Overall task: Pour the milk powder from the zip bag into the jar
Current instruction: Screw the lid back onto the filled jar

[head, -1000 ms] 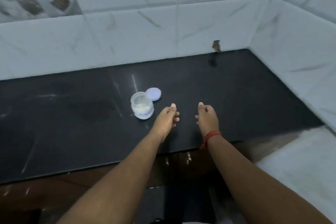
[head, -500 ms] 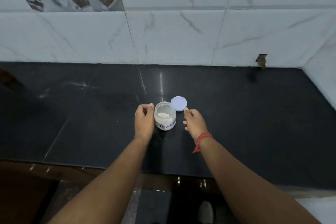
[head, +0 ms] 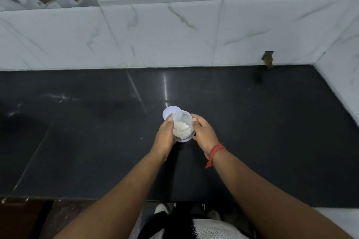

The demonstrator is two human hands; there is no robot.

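Observation:
A small clear jar (head: 183,129) stands open on the black counter (head: 272,132), with white milk powder in its lower half and a handwritten label on its front. My left hand (head: 164,136) wraps its left side and my right hand (head: 203,135) presses its right side. The round white lid (head: 169,111) lies just behind the jar at the left, and my left fingertips partly cover it. I cannot tell whether they touch it. No zip bag is in view.
White marble-look wall tiles (head: 174,35) close off the back and right of the counter. A chipped hole (head: 268,59) marks the wall's base at the right. The counter's front edge runs below my forearms, with my feet underneath.
Both hands have closed in from beside the jar onto its sides. The lid now appears behind the jar's left instead of its right. My view has tipped further down.

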